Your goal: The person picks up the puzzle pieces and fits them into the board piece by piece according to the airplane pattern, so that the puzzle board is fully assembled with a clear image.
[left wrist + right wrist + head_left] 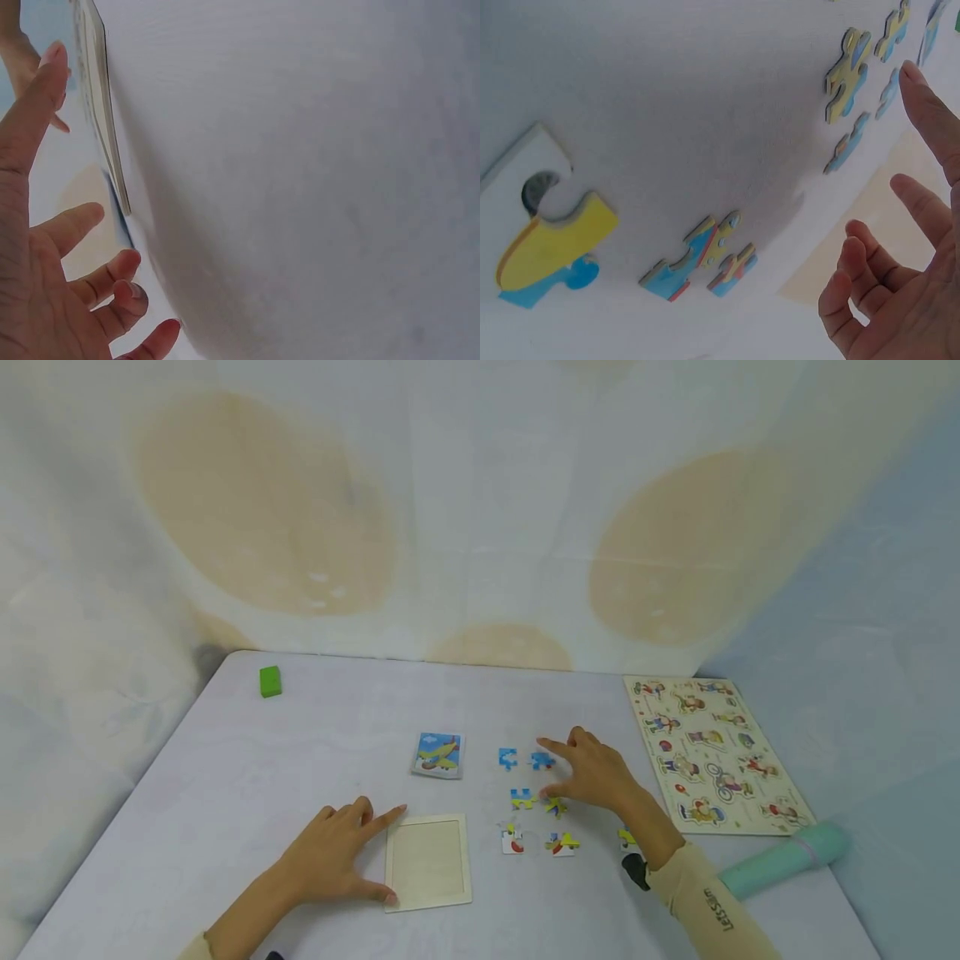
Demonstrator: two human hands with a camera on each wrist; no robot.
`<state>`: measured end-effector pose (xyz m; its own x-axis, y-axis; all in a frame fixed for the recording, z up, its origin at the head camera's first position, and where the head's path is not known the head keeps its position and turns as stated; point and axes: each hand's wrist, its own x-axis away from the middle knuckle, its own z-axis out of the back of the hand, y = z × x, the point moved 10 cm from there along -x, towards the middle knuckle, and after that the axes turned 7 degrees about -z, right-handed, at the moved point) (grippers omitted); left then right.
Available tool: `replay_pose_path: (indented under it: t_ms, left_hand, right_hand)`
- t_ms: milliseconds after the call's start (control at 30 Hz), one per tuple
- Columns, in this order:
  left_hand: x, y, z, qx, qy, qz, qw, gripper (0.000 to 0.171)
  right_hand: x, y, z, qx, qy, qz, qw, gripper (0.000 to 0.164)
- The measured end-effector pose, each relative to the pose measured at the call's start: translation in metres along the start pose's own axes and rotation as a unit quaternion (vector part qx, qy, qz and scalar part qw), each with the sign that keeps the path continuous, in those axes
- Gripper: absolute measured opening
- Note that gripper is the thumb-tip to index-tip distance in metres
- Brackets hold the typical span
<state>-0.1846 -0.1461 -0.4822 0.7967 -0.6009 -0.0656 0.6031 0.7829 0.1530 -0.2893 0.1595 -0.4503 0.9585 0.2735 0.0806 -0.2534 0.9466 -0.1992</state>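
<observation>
A square, pale wooden puzzle tray [429, 864] lies flat near the front of the table. My left hand [333, 852] is at its left side, thumb and index finger spread toward the near and far corners. In the left wrist view the tray's edge [111, 139] shows beside the fingers. My right hand [596, 774] hovers over the jigsaw pieces, fingers apart, nothing between them. Its index fingertip is by a blue piece [542, 761], its thumb by a yellow-and-blue piece [556, 807]. Another blue piece [507, 758] and a white-and-red piece [513, 840] lie to the left.
A small airplane picture [438, 754] lies behind the tray. At the right are a board of printed figures [720, 760] and a rolled teal mat [783, 860]. A green block [271, 682] sits far left. One piece [627, 837] lies beside my right forearm.
</observation>
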Motion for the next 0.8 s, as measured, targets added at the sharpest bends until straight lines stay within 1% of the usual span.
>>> replay_pose_path:
  t_ms: [133,367,600,800]
  left_hand:
    - [0.003,0.003,-0.001,0.008,-0.001,-0.006,0.9999,0.111]
    - [0.004,0.008,0.004,0.003,0.024,-0.017,0.9996,0.111]
    - [0.003,0.010,0.004,0.001,0.015,-0.019,0.9997,0.113]
    - [0.001,0.007,-0.001,0.000,0.014,-0.015,0.9998,0.114]
  right_hand:
    - [-0.002,-0.003,-0.002,-0.011,0.000,0.001,1.000,0.079]
    - [-0.008,-0.010,-0.008,-0.054,-0.008,-0.010,0.998,0.068]
    - [-0.015,-0.017,-0.013,-0.079,-0.016,-0.020,0.997,0.066]
    - [-0.020,-0.019,-0.017,-0.095,-0.024,-0.029,0.995,0.062]
